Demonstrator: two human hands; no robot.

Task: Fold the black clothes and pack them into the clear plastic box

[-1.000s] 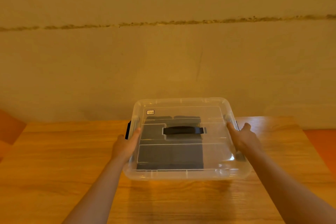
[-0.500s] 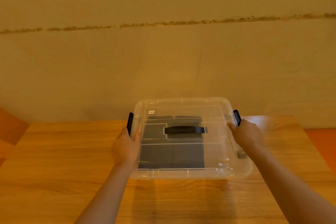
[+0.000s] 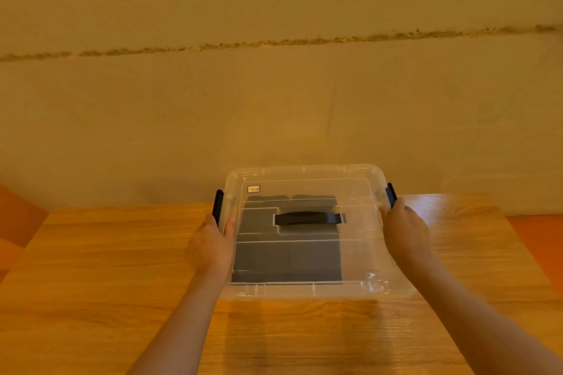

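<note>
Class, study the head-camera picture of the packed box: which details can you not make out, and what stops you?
- Left hand fingertips: hidden behind the clear plastic box's side.
- Right hand: motion-blurred, grip on the black side latch unclear.
- Folded black clothes: number uncertain through the lid.
- Small lid label: too small to read.

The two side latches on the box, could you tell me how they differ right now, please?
The left latch shows its dark outer face nearly edge-on; the right latch tilts outward, its top away from the box. The left hand covers the left latch's lower end; the right hand sits just below the right latch. Both are dark and flipped up.
</note>
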